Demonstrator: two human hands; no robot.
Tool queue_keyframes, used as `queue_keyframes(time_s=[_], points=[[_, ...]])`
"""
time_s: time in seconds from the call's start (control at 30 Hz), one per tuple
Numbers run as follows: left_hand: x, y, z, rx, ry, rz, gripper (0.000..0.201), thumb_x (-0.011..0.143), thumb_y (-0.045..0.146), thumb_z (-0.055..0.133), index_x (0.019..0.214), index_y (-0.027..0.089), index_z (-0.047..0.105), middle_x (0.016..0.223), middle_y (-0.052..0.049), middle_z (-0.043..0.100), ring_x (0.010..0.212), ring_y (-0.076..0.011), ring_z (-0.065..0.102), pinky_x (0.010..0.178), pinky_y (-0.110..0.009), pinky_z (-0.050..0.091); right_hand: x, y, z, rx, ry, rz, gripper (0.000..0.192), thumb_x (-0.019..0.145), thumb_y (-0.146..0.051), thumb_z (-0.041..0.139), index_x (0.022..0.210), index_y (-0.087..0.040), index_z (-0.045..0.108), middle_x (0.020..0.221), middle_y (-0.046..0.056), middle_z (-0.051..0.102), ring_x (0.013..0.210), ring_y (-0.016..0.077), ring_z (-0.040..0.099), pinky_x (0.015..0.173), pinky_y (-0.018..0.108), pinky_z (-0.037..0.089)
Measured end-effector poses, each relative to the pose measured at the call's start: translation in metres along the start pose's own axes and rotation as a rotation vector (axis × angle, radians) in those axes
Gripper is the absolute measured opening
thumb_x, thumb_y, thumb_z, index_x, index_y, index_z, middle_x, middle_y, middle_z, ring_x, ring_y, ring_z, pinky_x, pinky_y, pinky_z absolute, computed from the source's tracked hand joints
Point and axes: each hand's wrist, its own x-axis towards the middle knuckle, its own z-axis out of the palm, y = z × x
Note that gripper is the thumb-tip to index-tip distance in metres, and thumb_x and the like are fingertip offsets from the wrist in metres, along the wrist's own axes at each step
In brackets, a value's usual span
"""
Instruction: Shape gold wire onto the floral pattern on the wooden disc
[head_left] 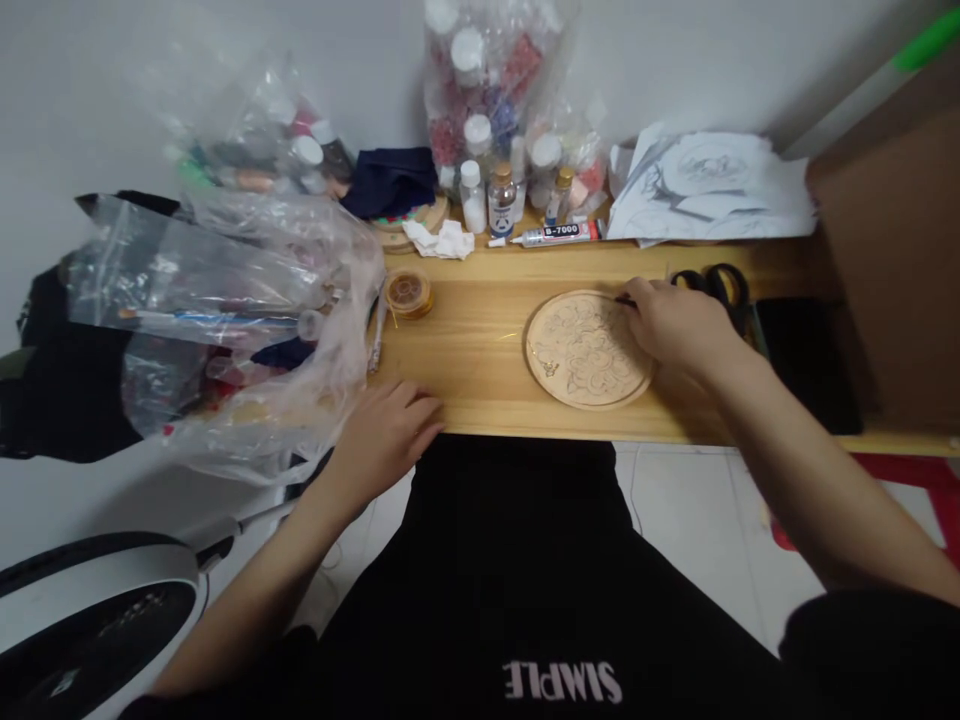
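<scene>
Curling over a patterned disc (590, 352) near the front edge of the bench (472, 375) is the right hand (679, 322), grip unclear — left hand (386, 428) loose on that edge, apart. A rear-edge tube (562, 233) reads "B-7000," black clothing (517, 560) "SIMPLE."

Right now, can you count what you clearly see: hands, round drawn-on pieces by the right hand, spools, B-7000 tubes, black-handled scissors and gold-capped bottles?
Hands: 2, left hand and right hand
Round drawn-on piece: 1
Spool: 1
B-7000 tube: 1
Black-handled scissors: 1
Gold-capped bottles: 2
Total: 8
</scene>
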Motion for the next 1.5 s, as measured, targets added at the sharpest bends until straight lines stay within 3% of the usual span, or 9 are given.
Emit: queue_keyframes(time_s=[0.2,0.5,0.83,1.1,1.23,1.37,1.43,1.5], points=[[0.004,-0.006,0.019,-0.15,0.184,-0.032,0.027,0.098,0.03,0.046,0.09,0.018,0.069,0.089,-0.006,0.066,0.083,-0.0193,0.06,0.074,-0.032,0.048,0.0,0.002,-0.002,0.038,-0.025,-0.003,0.038,0.092,-0.028,0.035,0.119,-0.01,0.055,0.11,0.022,0.066,0.09,0.0319,0.064,0.064,0.033,0.039],[0.022,-0.015,0.025,-0.11,0.302,-0.017,0.032,0.101,0.03,0.04,0.096,0.016,0.068,0.084,-0.006,0.064,0.08,-0.0178,0.059,0.072,-0.03,0.049,-0.007,0.005,0.001,0.131,-0.02,0.009,0.039,0.09,-0.024,0.036,0.122,-0.013,0.055,0.109,0.02,0.068,0.093,0.0311,0.065,0.066,0.033,0.042],[0.04,-0.024,0.024,-0.058,0.345,-0.049,0.029,0.099,0.029,0.044,0.098,0.016,0.07,0.09,-0.008,0.064,0.085,-0.0207,0.059,0.075,-0.035,0.048,-0.035,-0.004,0.009,0.214,-0.013,0.068,0.038,0.09,-0.027,0.036,0.12,-0.012,0.055,0.093,0.018,0.071,0.076,0.0275,0.066,0.063,0.033,0.043],[0.039,-0.024,0.025,-0.148,0.346,-0.092,0.027,0.098,0.025,0.044,0.101,0.015,0.069,0.09,-0.007,0.064,0.086,-0.0191,0.06,0.076,-0.032,0.049,-0.041,-0.005,0.008,0.233,-0.042,0.109,0.038,0.088,-0.026,0.039,0.118,-0.011,0.056,0.089,0.016,0.071,0.076,0.0289,0.066,0.061,0.034,0.042],[0.036,-0.026,0.022,-0.284,0.394,-0.135,0.024,0.099,0.022,0.044,0.106,0.018,0.066,0.091,-0.004,0.066,0.085,-0.0152,0.062,0.076,-0.028,0.05,-0.038,0.0,0.008,0.292,0.07,0.103,0.034,0.087,-0.031,0.045,0.11,-0.014,0.062,0.083,0.014,0.07,0.07,0.0275,0.064,0.059,0.034,0.041],[0.034,-0.029,0.018,-0.318,0.379,-0.111,0.023,0.099,0.023,0.044,0.101,0.02,0.066,0.088,-0.002,0.066,0.082,-0.0142,0.062,0.073,-0.027,0.051,-0.032,-0.002,-0.008,0.482,0.295,0.001,0.028,0.085,-0.034,0.05,0.1,-0.017,0.066,0.084,0.01,0.071,0.07,0.0229,0.064,0.063,0.033,0.045],[0.033,-0.031,0.016,-0.308,0.372,-0.073,0.023,0.099,0.022,0.043,0.101,0.02,0.066,0.086,-0.002,0.064,0.08,-0.0139,0.062,0.07,-0.026,0.051,-0.023,-0.007,-0.025,0.54,0.326,-0.062,0.026,0.087,-0.036,0.049,0.093,-0.019,0.067,0.087,0.008,0.071,0.074,0.0203,0.064,0.066,0.031,0.045],[0.034,-0.034,0.014,-0.289,0.388,-0.024,0.021,0.098,0.021,0.044,0.1,0.02,0.066,0.085,-0.002,0.063,0.079,-0.0137,0.061,0.069,-0.026,0.051,-0.006,-0.016,-0.045,0.59,0.293,-0.171,0.025,0.088,-0.037,0.051,0.081,-0.018,0.066,0.078,0.006,0.069,0.068,0.0172,0.061,0.063,0.028,0.042]])
